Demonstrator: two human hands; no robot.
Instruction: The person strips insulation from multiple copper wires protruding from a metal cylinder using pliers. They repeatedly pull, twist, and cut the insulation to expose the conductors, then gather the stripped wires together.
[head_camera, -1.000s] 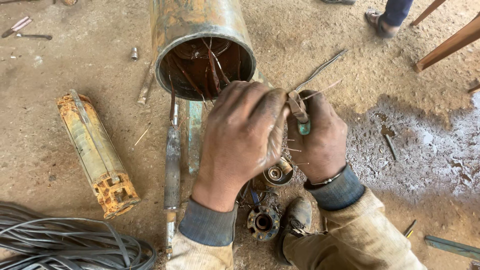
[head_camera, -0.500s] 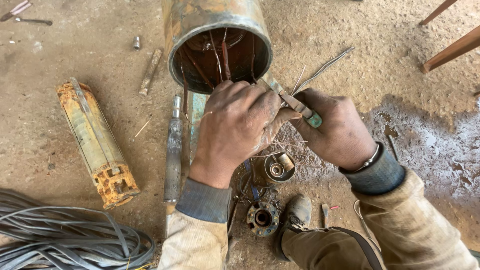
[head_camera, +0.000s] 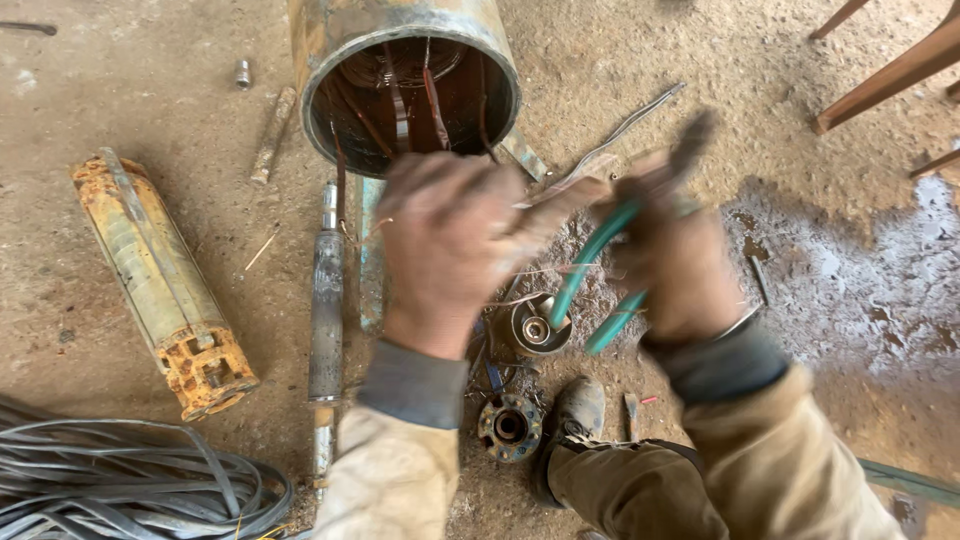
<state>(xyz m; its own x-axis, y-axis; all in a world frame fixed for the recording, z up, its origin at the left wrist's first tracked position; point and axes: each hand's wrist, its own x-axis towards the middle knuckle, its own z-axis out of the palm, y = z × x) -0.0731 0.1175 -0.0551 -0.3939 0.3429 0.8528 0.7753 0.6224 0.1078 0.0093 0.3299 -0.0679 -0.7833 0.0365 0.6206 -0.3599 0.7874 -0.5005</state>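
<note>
Both hands, left (head_camera: 455, 245) and right (head_camera: 680, 255), grip green-handled pliers (head_camera: 590, 275) before an open metal cylinder (head_camera: 405, 60).

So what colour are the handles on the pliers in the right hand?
Green handles on the pliers, gripped by the right hand; seen in the head view, though motion-blurred.

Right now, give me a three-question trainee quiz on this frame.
1. True or false: the right hand holds green-handled pliers.
2. Which lies left of the left hand? A) rusty yellow pump section B) wet patch of ground C) wooden legs
3. What shows inside the open metal cylinder?

Key: 1 true. 2 A. 3 Thin strips or wires along the inner wall.
</note>
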